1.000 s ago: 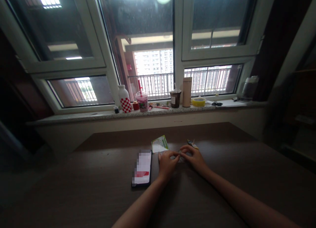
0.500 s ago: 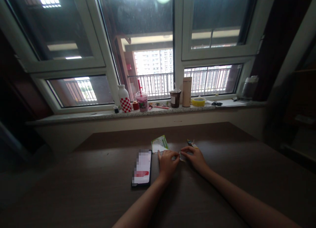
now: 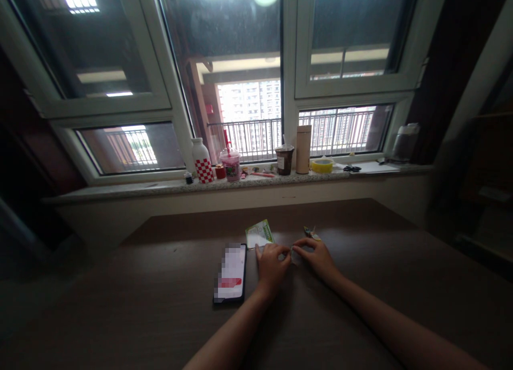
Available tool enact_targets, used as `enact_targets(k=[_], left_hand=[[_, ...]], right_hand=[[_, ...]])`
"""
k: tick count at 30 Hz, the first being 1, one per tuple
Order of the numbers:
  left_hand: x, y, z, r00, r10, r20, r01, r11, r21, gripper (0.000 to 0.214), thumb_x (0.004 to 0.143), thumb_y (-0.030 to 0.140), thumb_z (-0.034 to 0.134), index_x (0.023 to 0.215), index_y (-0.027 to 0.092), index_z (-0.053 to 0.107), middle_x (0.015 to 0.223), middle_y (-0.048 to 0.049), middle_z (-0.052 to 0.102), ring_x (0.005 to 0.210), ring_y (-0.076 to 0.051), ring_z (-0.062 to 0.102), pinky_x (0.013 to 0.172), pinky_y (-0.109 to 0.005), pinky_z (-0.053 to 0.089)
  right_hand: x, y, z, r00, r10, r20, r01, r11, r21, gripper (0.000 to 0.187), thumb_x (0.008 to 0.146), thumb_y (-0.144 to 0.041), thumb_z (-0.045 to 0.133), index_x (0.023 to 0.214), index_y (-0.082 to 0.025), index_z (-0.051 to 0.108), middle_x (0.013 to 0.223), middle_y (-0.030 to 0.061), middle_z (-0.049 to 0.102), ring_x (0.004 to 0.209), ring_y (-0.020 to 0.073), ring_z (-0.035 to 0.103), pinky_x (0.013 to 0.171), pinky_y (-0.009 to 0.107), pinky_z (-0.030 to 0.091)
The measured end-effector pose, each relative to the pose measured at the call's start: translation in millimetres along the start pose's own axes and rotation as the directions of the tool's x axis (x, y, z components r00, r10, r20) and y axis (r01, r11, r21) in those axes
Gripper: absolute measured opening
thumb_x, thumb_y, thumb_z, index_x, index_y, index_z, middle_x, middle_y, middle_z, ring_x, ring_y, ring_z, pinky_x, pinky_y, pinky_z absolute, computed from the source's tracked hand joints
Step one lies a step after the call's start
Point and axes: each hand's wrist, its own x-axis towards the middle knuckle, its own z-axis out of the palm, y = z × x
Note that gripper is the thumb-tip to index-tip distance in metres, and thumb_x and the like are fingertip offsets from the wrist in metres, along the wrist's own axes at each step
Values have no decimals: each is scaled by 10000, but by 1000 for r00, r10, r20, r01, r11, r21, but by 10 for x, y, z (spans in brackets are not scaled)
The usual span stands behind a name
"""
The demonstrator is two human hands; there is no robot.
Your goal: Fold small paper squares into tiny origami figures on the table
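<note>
My left hand [image 3: 273, 260] rests low over the brown table, its thumb and forefinger pinched together around something too small to name. Facing it, my right hand [image 3: 316, 254] is also closed in a pinch, fingertips almost meeting those of the left. A tiny pale bit shows between the two hands. Just beyond the left hand lies a green-and-white printed card or packet [image 3: 259, 232]. Behind the right fingers sits a small crumpled yellow-and-dark wrapper [image 3: 311, 233], partly covered by the hand. To the left, a phone [image 3: 231, 274] lies face up with its screen lit.
The brown table [image 3: 160, 316] reaches to a wall under a window. On the stone sill [image 3: 168, 186] stand a checkered white bottle [image 3: 202, 160], a pink drink cup [image 3: 230, 164], a dark drink cup [image 3: 284, 160], a tan flask [image 3: 303, 149], yellow tape [image 3: 322, 166] and black scissors [image 3: 351, 168].
The pale bit between my fingertips shows less than before. Both hands have shifted only slightly; the phone, card and wrapper have stayed in place.
</note>
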Motion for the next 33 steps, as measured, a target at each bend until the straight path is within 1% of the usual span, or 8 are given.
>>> enact_targets(k=[6,10,14,18,22,25,28,33], left_hand=[[-1,-9,12,1000,7,12,-7,1000,0,144,846,231,568,805,263,702,917,0,724,1002,-220,610,1148,-600,64],[6,-15,24,1000,-17,16,17,1000,14,131,848,225,560,832,258,685,947,-10,717,1038,-226,593,1143,-602,81],[16,-11,13,999,-31,45,31,1000,-4,132,842,244,578,880,273,701,952,-20,722,1052,-240,587,1143,-612,58],[19,-11,0,999,-37,25,38,999,-20,127,834,250,589,797,260,711,913,-5,727,1024,-238,599,1139,-623,41],[16,-6,3,999,-37,-1,37,998,-41,108,814,248,611,774,259,711,878,11,730,985,-222,614,1142,-609,59],[13,0,8,998,-59,-8,58,996,-67,105,803,248,614,772,254,714,879,2,736,978,-224,618,1144,-600,77],[13,0,16,997,-79,-3,78,993,-89,112,800,247,605,785,244,716,886,-12,740,993,-236,621,1144,-596,92],[19,-6,29,996,-94,8,94,990,-108,127,783,239,600,805,252,725,887,-10,744,993,-242,630,1137,-573,140]], right_hand=[[-8,-2,1,1000,-22,18,22,1000,-11,204,723,-391,664,759,-197,713,819,65,738,841,239,676,848,389,507],[-18,2,10,997,-71,17,72,996,-53,185,752,-373,640,766,-199,701,834,66,723,854,232,658,861,388,491],[-12,3,5,993,-106,47,109,991,-74,191,767,-381,638,768,-200,697,829,63,711,864,235,646,859,390,486],[-10,6,3,994,-82,67,86,995,-54,188,757,-376,658,792,-197,705,853,69,718,890,244,651,882,401,485],[-12,25,23,996,-53,75,52,999,11,240,715,-404,712,829,-194,708,854,67,726,853,236,669,850,389,512],[-5,41,27,995,-42,90,39,999,38,248,704,-417,721,812,-193,709,836,61,732,838,232,677,845,388,520],[-2,48,19,994,-37,103,34,999,34,210,711,-387,710,794,-194,716,835,61,735,843,230,680,855,389,517],[-16,37,14,996,-59,63,60,998,-9,149,725,-320,676,787,-198,734,830,53,733,848,227,672,846,373,503]])
